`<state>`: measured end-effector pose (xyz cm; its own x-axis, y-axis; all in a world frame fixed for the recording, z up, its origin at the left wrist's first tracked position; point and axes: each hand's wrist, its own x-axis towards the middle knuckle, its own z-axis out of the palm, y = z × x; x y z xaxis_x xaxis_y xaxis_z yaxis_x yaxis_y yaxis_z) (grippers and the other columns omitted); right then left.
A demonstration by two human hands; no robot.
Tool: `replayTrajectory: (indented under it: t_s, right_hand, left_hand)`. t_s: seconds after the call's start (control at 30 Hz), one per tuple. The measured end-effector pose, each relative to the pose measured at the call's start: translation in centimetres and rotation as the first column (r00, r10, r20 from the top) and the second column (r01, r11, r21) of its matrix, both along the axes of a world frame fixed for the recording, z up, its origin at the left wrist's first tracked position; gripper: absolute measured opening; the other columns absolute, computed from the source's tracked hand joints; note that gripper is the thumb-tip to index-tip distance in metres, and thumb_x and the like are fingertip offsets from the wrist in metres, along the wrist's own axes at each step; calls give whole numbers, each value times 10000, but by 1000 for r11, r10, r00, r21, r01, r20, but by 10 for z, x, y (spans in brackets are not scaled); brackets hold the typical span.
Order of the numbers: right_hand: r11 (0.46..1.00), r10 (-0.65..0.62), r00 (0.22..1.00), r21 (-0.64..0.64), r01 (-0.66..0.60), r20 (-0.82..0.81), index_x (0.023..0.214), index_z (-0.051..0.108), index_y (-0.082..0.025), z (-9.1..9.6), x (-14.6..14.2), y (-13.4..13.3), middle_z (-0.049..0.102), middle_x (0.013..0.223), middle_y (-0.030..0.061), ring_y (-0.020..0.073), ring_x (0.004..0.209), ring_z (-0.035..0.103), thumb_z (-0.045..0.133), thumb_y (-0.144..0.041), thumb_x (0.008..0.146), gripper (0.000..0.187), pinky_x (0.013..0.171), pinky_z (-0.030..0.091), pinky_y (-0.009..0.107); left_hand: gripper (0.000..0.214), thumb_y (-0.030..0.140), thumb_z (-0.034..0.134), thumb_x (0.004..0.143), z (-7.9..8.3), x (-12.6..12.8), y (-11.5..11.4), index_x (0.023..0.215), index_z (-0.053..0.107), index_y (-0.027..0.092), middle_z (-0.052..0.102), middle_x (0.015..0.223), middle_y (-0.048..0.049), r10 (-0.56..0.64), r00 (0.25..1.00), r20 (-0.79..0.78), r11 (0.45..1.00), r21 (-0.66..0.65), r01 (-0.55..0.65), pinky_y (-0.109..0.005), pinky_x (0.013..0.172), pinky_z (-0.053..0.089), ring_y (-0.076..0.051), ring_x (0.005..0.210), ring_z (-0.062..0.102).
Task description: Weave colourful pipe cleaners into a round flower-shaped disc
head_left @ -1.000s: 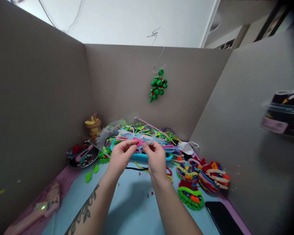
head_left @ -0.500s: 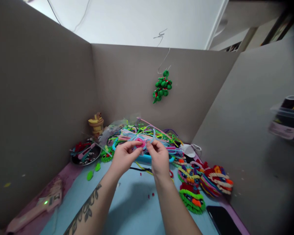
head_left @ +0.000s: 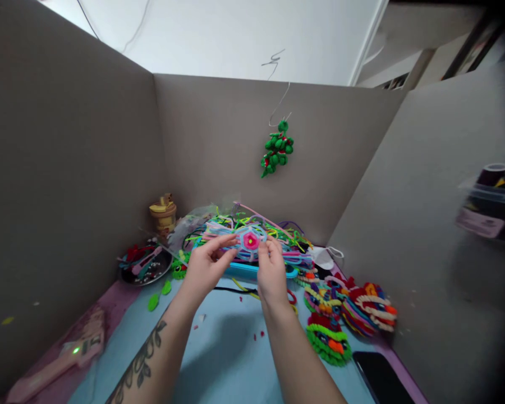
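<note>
**A:** What surrounds the hands in the head view?

**B:** Brown cardboard walls (head_left: 67, 168) box in a pale blue bench (head_left: 227, 359) on three sides. A green ornament (head_left: 276, 148) hangs on a wire in front of the back wall. On the left lie a pink tool (head_left: 67, 359) with a green light and two green leaves (head_left: 157, 294). A yellow figure (head_left: 163, 216) stands in the corner. On the right lie woven faces (head_left: 362, 308) in many colours, with a white mask (head_left: 324, 255) behind them. A black phone (head_left: 376, 373) lies at the near edge.

**A:** Does anything block the view?

**B:** The hands hide the middle of the tray behind them.

**A:** And the containers?

**B:** That teal tray (head_left: 244, 271) is heaped with pipe cleaners (head_left: 286, 235). A dark round dish (head_left: 130, 279) on the left holds red and pink scraps. A clear box (head_left: 488, 207) at the far right is blurred, and I cannot tell what is in it.

**A:** What are the hands doing?

**B:** The left hand (head_left: 204, 269) and right hand (head_left: 271, 275) hold up a disc (head_left: 251, 241) above the bench, in front of the tray. It has a pink centre and a pale blue rim. The left fingers (head_left: 223, 244) pinch its left edge, and the right fingers grip its lower right edge.
</note>
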<state>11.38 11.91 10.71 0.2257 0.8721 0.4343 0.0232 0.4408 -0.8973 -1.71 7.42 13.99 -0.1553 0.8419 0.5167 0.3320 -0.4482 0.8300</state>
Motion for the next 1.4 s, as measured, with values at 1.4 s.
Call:
replayTrajectory:
  t_s: [1.4]
  right_hand:
    - [935,-122,979,349,58,164,809,683,-199,6,19,-2,619,803,30,158,772,588,575,-171,792,112,691,482,300]
  left_hand:
    - [289,331,713,686,3,-2,-2,921,749,167,739,815,-64,239,955,174,970,-97,-225,-286,701,490,-191,739,649]
